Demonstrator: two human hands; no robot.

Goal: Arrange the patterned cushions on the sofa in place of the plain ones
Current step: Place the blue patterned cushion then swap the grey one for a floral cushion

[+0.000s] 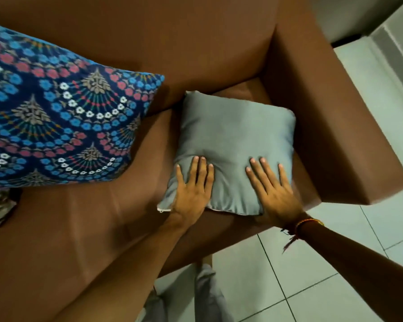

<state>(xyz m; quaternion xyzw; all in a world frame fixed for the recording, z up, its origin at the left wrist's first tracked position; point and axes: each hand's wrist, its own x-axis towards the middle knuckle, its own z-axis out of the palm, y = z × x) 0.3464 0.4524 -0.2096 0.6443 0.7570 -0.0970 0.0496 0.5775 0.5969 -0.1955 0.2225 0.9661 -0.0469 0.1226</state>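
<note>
Both hands, left hand (191, 189) and right hand (275, 191), lie flat, fingers spread, on plain grey cushion (233, 140).

A plain grey-blue cushion (235, 145) is seen on a brown sofa (196, 54). A patterned cushion (56, 112) is covered in navy with blue, pink and white flowers in scalloped fans. Pale floor tiles (312, 287) are shown.

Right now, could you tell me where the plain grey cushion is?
The plain grey cushion lies flat on the sofa seat beside its right armrest, under both hands, right of the patterned cushion.
</note>
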